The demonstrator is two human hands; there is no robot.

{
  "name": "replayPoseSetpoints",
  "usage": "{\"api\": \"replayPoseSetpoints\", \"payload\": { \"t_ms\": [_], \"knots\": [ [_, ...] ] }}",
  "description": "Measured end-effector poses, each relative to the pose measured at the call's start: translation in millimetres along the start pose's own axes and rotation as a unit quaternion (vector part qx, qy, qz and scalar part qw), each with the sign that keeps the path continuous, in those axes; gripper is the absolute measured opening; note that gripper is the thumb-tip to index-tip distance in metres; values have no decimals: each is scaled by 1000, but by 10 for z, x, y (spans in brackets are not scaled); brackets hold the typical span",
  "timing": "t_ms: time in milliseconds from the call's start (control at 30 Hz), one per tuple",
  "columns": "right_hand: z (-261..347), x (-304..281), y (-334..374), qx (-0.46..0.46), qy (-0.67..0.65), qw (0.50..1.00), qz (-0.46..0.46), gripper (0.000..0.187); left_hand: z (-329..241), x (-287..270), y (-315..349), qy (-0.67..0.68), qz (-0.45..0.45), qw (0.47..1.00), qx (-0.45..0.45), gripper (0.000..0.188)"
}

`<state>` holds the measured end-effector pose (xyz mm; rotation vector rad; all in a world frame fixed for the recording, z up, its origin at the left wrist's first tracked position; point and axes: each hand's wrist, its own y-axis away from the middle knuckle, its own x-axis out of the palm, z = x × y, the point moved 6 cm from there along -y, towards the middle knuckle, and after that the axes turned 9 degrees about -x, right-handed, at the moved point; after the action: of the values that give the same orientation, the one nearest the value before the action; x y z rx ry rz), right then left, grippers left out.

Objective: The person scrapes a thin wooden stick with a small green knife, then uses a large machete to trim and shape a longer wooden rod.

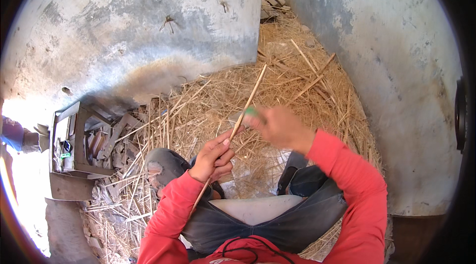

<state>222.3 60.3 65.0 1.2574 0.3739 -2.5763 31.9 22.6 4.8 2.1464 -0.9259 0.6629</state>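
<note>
My left hand (pixel 214 159) is closed around a long, thin bamboo stick (pixel 254 91). The stick slants from beside my left forearm up to a pale tip above both hands. My right hand (pixel 283 126), smeared by motion, is closed on a small green-handled knife (pixel 254 112) right beside the stick, just beyond my left fingers. A faint greyish blade seems to lie across or behind the stick; whether it touches cannot be made out. Under my forearms are my legs, in dark trousers with a torn knee.
Straw-like shavings and loose strips (pixel 317 78) cover the ground ahead. On the left stands a small wooden frame (pixel 82 140) with a phone-like object and a green item on it, scraps behind. Worn grey panels (pixel 163 21) rise ahead and at right (pixel 396 80). Another person's arm (pixel 17 135) shows far left.
</note>
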Motion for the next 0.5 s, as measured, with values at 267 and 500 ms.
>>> {"api": "replayPoseSetpoints", "payload": {
  "t_ms": [267,500],
  "knots": [
    [-184,-150,-25,17,-7,1000,-22,66,44,2,-2,-37,16,999,-4,50],
    [-519,-482,-94,53,-13,991,-122,73,74,-42,23,-59,27,998,7,49]
  ]
}}
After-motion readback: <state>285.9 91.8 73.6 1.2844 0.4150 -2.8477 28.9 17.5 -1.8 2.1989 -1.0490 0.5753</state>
